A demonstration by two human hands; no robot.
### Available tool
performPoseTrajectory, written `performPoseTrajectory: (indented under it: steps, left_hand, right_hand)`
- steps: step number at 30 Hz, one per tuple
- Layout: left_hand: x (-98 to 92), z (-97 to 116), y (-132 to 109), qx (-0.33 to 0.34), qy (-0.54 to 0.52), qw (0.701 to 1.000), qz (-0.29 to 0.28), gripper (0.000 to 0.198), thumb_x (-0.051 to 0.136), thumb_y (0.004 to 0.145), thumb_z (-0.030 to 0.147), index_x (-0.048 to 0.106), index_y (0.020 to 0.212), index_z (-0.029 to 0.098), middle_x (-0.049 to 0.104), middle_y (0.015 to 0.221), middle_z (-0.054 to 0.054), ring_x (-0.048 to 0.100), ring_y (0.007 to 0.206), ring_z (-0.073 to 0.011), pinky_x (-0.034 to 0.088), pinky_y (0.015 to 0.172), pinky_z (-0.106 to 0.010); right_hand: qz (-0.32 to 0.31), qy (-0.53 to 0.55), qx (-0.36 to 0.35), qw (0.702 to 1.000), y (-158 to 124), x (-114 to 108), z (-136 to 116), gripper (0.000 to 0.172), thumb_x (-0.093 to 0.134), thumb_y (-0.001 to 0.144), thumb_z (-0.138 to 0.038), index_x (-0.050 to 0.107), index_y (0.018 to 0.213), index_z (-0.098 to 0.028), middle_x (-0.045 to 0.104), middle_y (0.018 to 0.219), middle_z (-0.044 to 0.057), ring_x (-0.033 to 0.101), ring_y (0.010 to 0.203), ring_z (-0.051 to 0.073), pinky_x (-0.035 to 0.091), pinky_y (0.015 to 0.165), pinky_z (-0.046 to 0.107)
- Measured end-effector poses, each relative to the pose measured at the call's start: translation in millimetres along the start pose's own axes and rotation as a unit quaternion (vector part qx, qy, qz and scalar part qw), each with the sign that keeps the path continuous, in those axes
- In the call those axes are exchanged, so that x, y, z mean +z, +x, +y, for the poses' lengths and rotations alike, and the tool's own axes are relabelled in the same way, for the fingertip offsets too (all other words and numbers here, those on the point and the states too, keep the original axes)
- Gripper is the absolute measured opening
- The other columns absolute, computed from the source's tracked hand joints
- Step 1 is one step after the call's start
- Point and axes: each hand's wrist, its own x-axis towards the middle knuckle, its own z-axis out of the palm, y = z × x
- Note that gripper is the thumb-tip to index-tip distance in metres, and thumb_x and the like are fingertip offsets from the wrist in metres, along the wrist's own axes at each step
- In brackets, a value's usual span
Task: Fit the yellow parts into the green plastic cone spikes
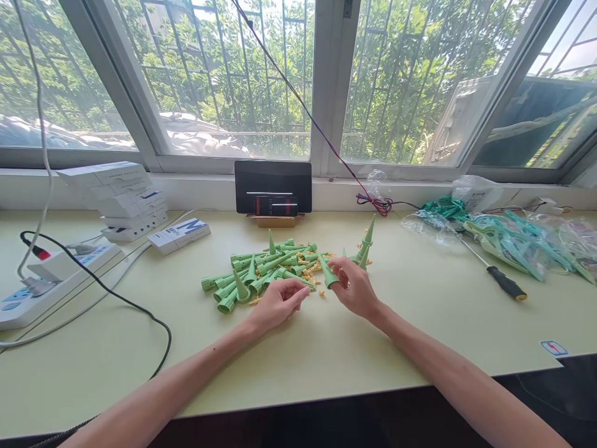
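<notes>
A green hollow cone (327, 274) with a flared base is pinched in my right hand (357, 289), its tip pointing up and to the left. My left hand (280, 303) rests low at the front of the pile, thumb and fingers closed together; whatever they hold, if anything, is hidden. Beyond both hands spreads a heap of similar green cones (226, 303), most lying on their sides and a few upright. Small yellow pieces (305, 269) are scattered among them. Just behind my right hand, a green cone stack (367, 239) stands with yellow bits on its sides.
On the left are stacked white boxes (133, 202), a single box (180, 236) and a power strip (60, 283) with cables. A phone (276, 206) leans before a tablet (273, 174) at the back. A screwdriver (507, 284) and bagged green items (508, 239) lie right.
</notes>
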Motion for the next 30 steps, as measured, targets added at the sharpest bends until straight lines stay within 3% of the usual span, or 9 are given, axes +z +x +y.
performPoseTrajectory:
  steps: [7,14,17,30]
  left_hand:
    - [0.5,0,0,-0.017,-0.035,0.999,-0.031,0.035,0.053,0.091,0.048,0.064,0.086,0.016,0.054,0.062,0.002,0.045,0.043,-0.0071,0.032,0.042,-0.019]
    - [-0.2,2,0,-0.050,-0.124,0.989,-0.064,0.037,0.059,0.086,0.050,0.060,0.077,0.014,0.052,0.059,0.002,0.043,0.043,-0.0068,0.028,0.040,-0.018]
    - [0.3,-3,1,-0.052,-0.151,0.985,-0.063,0.037,0.061,0.085,0.050,0.060,0.082,0.014,0.054,0.066,0.000,0.044,0.045,-0.0066,0.026,0.039,-0.018]
    - [0.5,-5,1,-0.036,-0.136,0.989,-0.053,0.033,0.061,0.087,0.045,0.061,0.079,0.013,0.050,0.054,0.002,0.042,0.043,-0.0069,0.030,0.039,-0.018]
  right_hand:
    - [-0.039,0.052,-0.047,0.997,-7,10,-5,0.029,0.052,0.084,-0.013,0.051,0.112,-0.021,0.057,0.080,-0.001,0.041,0.052,0.008,0.038,0.052,0.021]
    - [-0.098,0.028,-0.036,0.994,-10,14,-13,0.023,0.053,0.089,-0.019,0.054,0.112,-0.020,0.059,0.081,-0.001,0.044,0.053,0.008,0.038,0.055,0.021]
    - [-0.103,0.028,-0.036,0.994,-9,15,-12,0.022,0.054,0.088,-0.020,0.055,0.110,-0.019,0.060,0.082,0.000,0.044,0.053,0.008,0.038,0.056,0.021]
    - [-0.101,0.024,-0.029,0.994,-9,15,-12,0.023,0.056,0.085,-0.017,0.057,0.107,-0.018,0.058,0.072,-0.002,0.046,0.052,0.009,0.037,0.056,0.021]
